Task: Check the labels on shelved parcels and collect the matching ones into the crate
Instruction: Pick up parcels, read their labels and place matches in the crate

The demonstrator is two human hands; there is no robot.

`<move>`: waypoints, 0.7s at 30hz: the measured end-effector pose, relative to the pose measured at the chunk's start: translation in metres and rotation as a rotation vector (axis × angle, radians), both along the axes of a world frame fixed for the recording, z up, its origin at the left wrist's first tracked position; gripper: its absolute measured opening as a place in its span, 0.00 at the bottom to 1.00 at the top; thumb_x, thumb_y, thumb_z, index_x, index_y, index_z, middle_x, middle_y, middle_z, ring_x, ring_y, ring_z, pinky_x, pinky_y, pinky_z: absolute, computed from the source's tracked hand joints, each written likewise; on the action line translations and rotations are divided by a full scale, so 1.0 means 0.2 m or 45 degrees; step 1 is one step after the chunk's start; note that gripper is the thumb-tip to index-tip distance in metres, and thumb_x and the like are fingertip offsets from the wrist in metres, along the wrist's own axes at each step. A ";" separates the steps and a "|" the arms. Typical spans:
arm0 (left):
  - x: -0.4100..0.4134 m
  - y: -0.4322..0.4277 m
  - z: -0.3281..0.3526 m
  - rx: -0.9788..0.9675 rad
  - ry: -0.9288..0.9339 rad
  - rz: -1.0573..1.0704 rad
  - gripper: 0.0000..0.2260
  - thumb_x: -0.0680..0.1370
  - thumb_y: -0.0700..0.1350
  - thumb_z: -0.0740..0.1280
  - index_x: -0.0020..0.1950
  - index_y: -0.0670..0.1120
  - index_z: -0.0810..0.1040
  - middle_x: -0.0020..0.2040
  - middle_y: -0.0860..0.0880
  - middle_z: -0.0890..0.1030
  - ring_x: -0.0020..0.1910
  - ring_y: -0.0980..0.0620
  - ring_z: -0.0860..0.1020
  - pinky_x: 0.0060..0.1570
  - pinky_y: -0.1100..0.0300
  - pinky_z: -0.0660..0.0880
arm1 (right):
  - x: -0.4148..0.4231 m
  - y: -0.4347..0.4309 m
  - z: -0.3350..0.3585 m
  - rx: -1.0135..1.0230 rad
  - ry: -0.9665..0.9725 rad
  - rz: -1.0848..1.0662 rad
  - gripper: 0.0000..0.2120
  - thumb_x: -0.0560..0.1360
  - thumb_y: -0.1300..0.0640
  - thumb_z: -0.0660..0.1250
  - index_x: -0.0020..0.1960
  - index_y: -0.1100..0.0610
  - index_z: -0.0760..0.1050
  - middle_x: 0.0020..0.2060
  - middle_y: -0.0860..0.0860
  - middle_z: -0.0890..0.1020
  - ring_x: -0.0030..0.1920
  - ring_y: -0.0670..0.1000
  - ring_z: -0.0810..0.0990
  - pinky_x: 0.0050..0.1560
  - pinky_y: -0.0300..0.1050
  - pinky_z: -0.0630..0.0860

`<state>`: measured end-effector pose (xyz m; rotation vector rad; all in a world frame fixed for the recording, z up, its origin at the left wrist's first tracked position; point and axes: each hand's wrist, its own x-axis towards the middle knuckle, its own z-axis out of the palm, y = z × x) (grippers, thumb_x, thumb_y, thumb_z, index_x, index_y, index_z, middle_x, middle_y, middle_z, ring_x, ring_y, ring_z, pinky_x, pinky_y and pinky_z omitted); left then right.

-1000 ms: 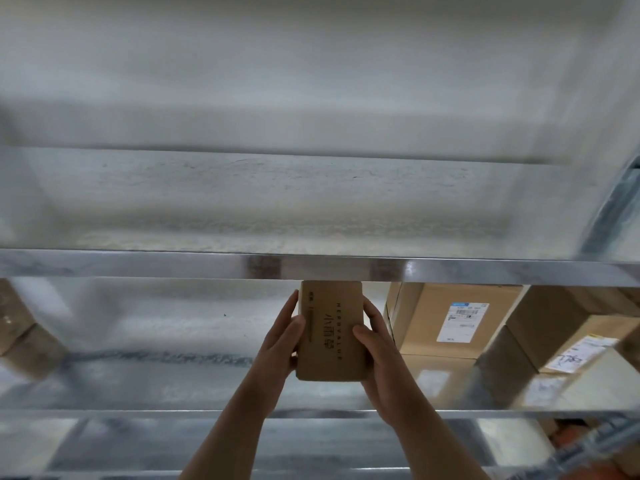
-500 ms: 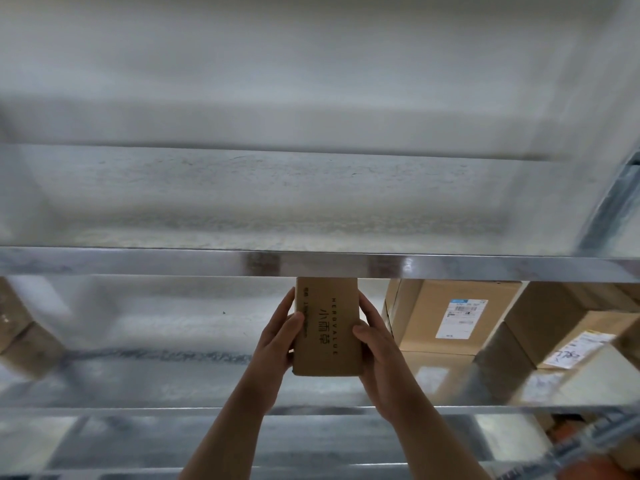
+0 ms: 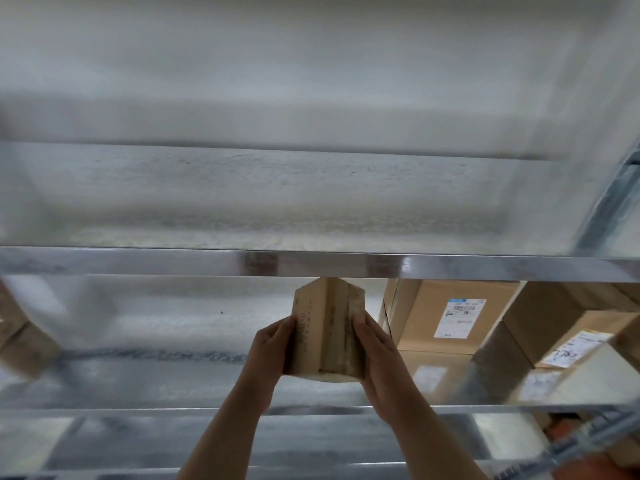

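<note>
My left grip [image 3: 273,346] and my right grip [image 3: 379,353] hold a small brown box [image 3: 323,327] tight, one on each side. The box looks blurry. I see two of its sides. It is up just under the shiny edge of the metal shelf [image 3: 173,265]. A bigger box [image 3: 415,320] with a white label [image 3: 459,318] sits to the right.

We cannot read the blurred box [image 3: 325,337]; its top hides behind the shelf rail [image 3: 173,263]; the label [image 3: 459,317] is too small.
</note>
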<state>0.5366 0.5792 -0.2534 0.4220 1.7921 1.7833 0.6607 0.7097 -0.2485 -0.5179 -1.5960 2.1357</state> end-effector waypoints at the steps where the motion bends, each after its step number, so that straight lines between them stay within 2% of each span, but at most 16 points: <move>1: 0.00 0.01 -0.01 -0.003 0.031 0.024 0.16 0.88 0.49 0.56 0.60 0.49 0.83 0.48 0.43 0.86 0.50 0.41 0.84 0.46 0.51 0.84 | 0.00 0.00 -0.01 -0.009 0.009 0.018 0.24 0.83 0.41 0.61 0.75 0.51 0.73 0.67 0.57 0.82 0.68 0.61 0.80 0.67 0.69 0.77; 3: 0.01 0.02 0.00 0.004 0.077 0.047 0.15 0.88 0.45 0.55 0.68 0.58 0.78 0.50 0.41 0.86 0.50 0.39 0.85 0.44 0.47 0.85 | 0.00 -0.01 -0.02 -0.044 0.047 0.080 0.25 0.84 0.43 0.57 0.78 0.52 0.69 0.69 0.60 0.80 0.70 0.63 0.79 0.68 0.72 0.75; 5: 0.01 0.03 0.02 0.031 0.099 -0.008 0.17 0.88 0.44 0.55 0.71 0.61 0.75 0.48 0.44 0.86 0.46 0.44 0.86 0.40 0.49 0.84 | 0.00 -0.02 -0.02 -0.082 0.088 0.127 0.25 0.86 0.45 0.56 0.80 0.51 0.66 0.71 0.62 0.77 0.71 0.66 0.77 0.68 0.76 0.73; 7: 0.03 0.02 0.04 0.090 0.085 -0.129 0.16 0.88 0.49 0.55 0.73 0.62 0.73 0.54 0.50 0.87 0.52 0.48 0.86 0.47 0.46 0.85 | 0.00 -0.03 -0.01 -0.061 0.109 0.137 0.25 0.86 0.47 0.57 0.82 0.48 0.62 0.73 0.61 0.76 0.73 0.65 0.76 0.68 0.77 0.72; 9: 0.04 0.01 0.05 0.153 0.049 -0.249 0.18 0.86 0.57 0.56 0.76 0.63 0.69 0.63 0.52 0.84 0.61 0.46 0.84 0.57 0.40 0.83 | 0.00 -0.02 0.00 -0.024 0.121 0.141 0.27 0.85 0.50 0.58 0.83 0.46 0.59 0.74 0.58 0.76 0.74 0.63 0.75 0.69 0.77 0.72; 10: 0.04 0.00 0.06 0.174 0.042 -0.286 0.20 0.84 0.60 0.58 0.77 0.64 0.67 0.65 0.53 0.83 0.64 0.46 0.82 0.59 0.39 0.82 | 0.00 -0.02 0.00 -0.017 0.130 0.141 0.28 0.85 0.51 0.59 0.84 0.46 0.59 0.74 0.58 0.76 0.73 0.63 0.76 0.68 0.77 0.72; 12: 0.04 -0.01 0.05 0.213 0.038 -0.305 0.26 0.79 0.60 0.62 0.78 0.64 0.66 0.66 0.53 0.83 0.65 0.46 0.82 0.59 0.40 0.82 | 0.01 -0.02 0.02 -0.005 0.146 0.139 0.28 0.84 0.52 0.59 0.83 0.46 0.60 0.73 0.58 0.78 0.72 0.63 0.77 0.66 0.77 0.74; 15: 0.04 -0.02 0.05 0.243 0.044 -0.278 0.29 0.77 0.60 0.65 0.79 0.62 0.66 0.65 0.53 0.83 0.64 0.47 0.82 0.59 0.41 0.82 | 0.01 -0.02 0.03 0.011 0.144 0.128 0.28 0.84 0.53 0.60 0.83 0.44 0.60 0.72 0.58 0.79 0.72 0.63 0.77 0.65 0.76 0.75; 21: 0.04 -0.02 0.04 0.219 0.062 -0.249 0.28 0.78 0.63 0.64 0.79 0.62 0.66 0.66 0.52 0.83 0.64 0.46 0.82 0.60 0.39 0.81 | 0.01 -0.02 0.03 0.041 0.099 0.108 0.30 0.83 0.52 0.62 0.83 0.41 0.59 0.72 0.56 0.79 0.73 0.62 0.76 0.67 0.76 0.74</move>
